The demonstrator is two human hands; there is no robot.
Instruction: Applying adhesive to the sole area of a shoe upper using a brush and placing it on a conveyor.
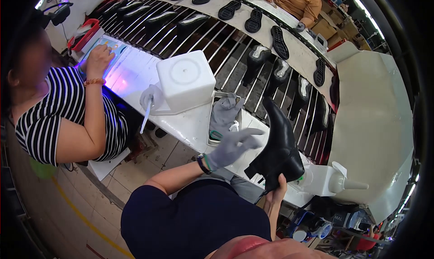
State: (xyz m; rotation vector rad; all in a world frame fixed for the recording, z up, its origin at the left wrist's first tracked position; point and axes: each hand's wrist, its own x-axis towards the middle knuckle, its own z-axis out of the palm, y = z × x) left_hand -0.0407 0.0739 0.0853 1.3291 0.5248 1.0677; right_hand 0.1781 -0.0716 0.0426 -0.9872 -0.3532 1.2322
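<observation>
A black ankle boot (281, 143) is held up over the near edge of the white bench, its toe pointing away from me. My bare right hand (276, 189) grips the boot's lower end, fingers partly hidden behind it. To the left of the boot, my left hand (233, 148) wears a grey glove, its fingers stretched and apart with nothing in them. Those fingertips come close to the boot's side; contact cannot be made out. Just beyond the left hand, a shallow white tray (210, 118) holds grey gloves (226, 110) and green-handled scissors (216, 135).
Beyond the white bench (190, 130), a roller rack (221, 39) carries several black boots. Soles (253, 21) line the belt behind it. A white tub (185, 80) stands left, a white bottle (323, 180) right. A co-worker in stripes (72, 118) sits left; another person (296, 3) works across.
</observation>
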